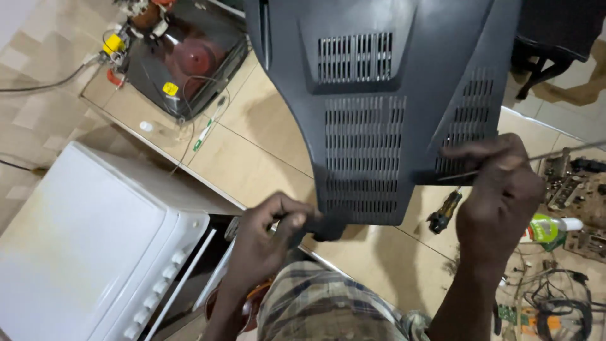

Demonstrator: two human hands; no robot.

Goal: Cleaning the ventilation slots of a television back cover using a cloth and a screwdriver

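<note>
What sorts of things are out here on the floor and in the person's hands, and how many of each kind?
Dark grey vented back cover, held by the left hand: 1
Thin metal rod, at the right hand: 1
Picture tube on its chassis: 1
White appliance with knobs: 1
Screwdriver: 1
Green pen: 1
Green and white bottle: 1
Total: 7

beige tiled floor, white stove

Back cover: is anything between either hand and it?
Nothing visible. The left hand already grips the back cover at its bottom edge. The right hand rests against its lower right corner, holding a thin rod that lies across the vents there. The screwdriver lies on the floor below, clear of both.
</note>
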